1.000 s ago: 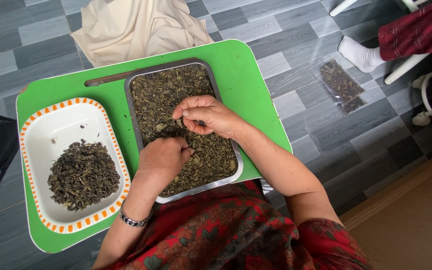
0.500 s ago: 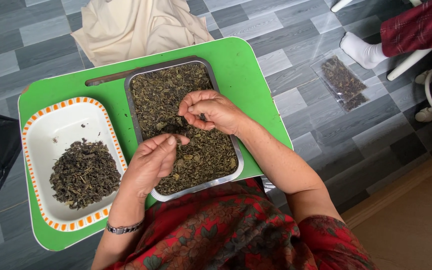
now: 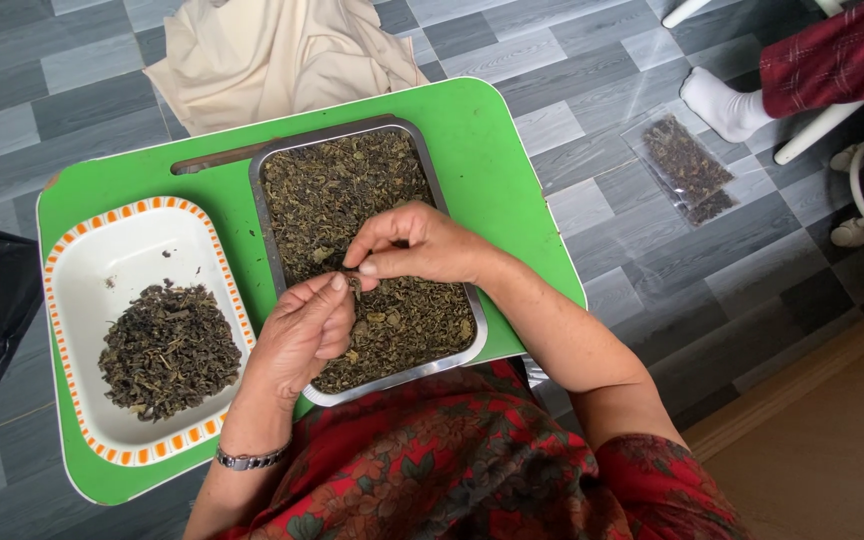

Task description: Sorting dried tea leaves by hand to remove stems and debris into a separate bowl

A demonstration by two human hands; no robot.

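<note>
Pinching one dark, curled dried leaf (image 3: 354, 284), seemingly, left hand (image 3: 302, 330) and right hand (image 3: 412, 248) fingertips together over metal tray (image 3: 452, 245).

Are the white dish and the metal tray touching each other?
Apart. The head view shows a green strip of table between the white dish and the metal tray.

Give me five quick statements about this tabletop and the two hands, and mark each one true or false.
1. The metal tray holds dried leaves. True.
2. The white dish with the orange rim is filled to the brim. False: only a small pile sits in it.
3. The left hand and right hand meet over the metal tray. True.
4. The table is blue. False: it is green.
5. A clear bag of leaves lies on the table. False: it lies on the floor.
</note>
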